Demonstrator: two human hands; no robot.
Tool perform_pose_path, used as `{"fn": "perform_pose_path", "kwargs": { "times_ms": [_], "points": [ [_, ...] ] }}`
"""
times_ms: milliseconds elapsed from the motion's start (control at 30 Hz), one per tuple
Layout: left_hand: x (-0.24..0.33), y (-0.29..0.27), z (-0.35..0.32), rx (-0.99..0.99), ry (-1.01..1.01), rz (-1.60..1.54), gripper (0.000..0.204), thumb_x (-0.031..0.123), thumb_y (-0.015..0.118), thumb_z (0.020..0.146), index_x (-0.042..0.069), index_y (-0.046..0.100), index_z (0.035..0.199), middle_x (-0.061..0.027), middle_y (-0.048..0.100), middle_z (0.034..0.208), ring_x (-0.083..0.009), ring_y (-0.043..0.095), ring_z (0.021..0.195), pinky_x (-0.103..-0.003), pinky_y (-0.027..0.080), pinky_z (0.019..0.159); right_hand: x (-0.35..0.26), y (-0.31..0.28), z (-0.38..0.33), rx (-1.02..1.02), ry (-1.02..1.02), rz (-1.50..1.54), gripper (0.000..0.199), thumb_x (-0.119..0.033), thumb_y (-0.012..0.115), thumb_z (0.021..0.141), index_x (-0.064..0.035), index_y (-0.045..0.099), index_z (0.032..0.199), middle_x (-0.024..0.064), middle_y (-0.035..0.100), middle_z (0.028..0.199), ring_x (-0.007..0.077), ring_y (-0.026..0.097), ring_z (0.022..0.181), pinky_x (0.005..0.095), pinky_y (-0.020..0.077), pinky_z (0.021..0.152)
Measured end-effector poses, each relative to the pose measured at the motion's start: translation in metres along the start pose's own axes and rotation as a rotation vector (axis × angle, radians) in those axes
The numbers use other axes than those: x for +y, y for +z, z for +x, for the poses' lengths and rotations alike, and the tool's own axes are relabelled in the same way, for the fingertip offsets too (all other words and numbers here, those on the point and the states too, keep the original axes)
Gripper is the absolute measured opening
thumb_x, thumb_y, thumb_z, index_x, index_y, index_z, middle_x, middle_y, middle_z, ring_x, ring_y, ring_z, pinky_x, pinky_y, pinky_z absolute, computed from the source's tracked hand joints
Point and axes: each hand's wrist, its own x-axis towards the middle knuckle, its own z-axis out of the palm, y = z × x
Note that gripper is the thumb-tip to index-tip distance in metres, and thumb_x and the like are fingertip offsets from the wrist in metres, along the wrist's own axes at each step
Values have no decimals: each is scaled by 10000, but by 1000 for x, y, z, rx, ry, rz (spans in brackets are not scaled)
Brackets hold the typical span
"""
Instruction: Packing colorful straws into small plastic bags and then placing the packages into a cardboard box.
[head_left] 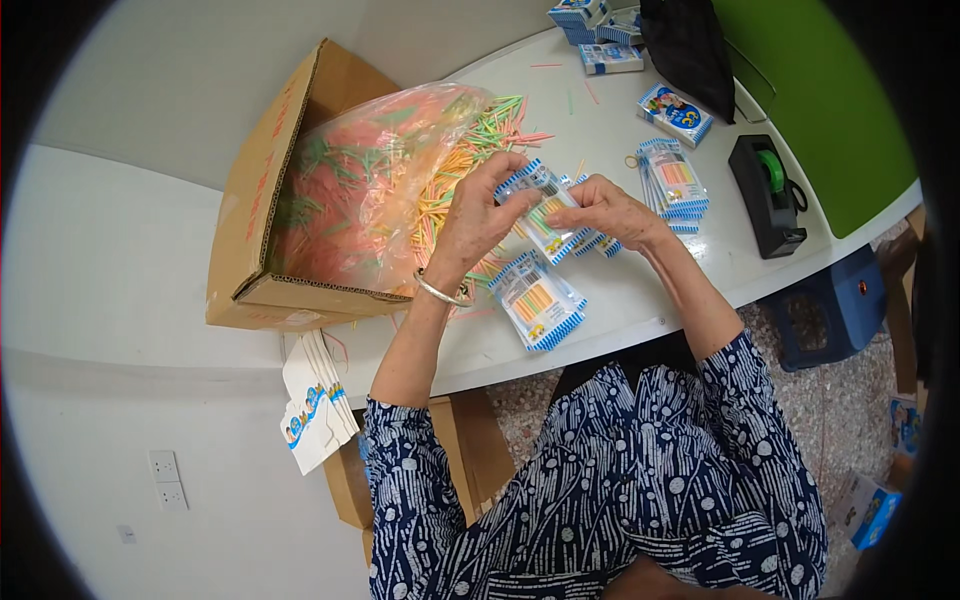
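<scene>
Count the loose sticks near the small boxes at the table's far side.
3: red stick farthest back, green stick nearer, pink stick just right of green. More may hide under the boxes.

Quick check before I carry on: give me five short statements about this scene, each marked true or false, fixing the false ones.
1. The left hand and right hand hold a packet of coloured sticks. True.
2. The bracelet is on the right arm. False: the bracelet is on the left arm.
3. The cardboard box is left of both hands. True.
4. The tape dispenser stands inside the box. False: the tape dispenser is on the table, right of both hands.
5. The stool is red. False: the stool is blue.
</scene>
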Motion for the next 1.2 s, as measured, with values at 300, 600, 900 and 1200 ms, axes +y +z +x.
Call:
{"fn": "perform_pose_path", "kwargs": {
  "times_ms": [300, 600, 900, 1200],
  "points": [
    [25, -14, -40, -38, -261, -220, 285, 55, 666, 797, 10, 544, 1051, -27, 625, 910, -82, 567, 784, -227, 469, 695, 15, -19, -1, 473, -165, -629, 392, -323, 673, 801, 19, 626, 986, 107, 605, 949, 190, 560, 852, 290, 441, 773],
    [-26, 13, -99, 19, -256, 196, 323, 94, 674, 801, 6, 521, 1071, -58, 603, 985, -135, 572, 896, -268, 465, 786, 52, -2, 5, 626, -97, -1326, 376, -287, 720, 735, -9, 608, 962, 122, 513, 1061, 289, 452, 1014, 414, 364, 861],
    [-11, 9, -69, 128, 54, 507, 403, 198, 704, 768, 22, 542, 1093, -121, 561, 1071, -278, 514, 1039, -371, 410, 904, 57, -12, 5, 654, -288, -1221, 186, -134, 676, 759, -37, 599, 899, 103, 505, 1076, 279, 450, 1006, 409, 342, 837],
    [-2, 13, -4, 84, 41, 570, 339, 246, 695, 777, 3, 603, 996, -126, 621, 879, -242, 584, 843, -355, 457, 756, 19, 10, -2, 497, -563, -910, 246, -123, 639, 793, -23, 537, 994, 133, 599, 845, 293, 561, 793, 390, 385, 794]
  ]
}}
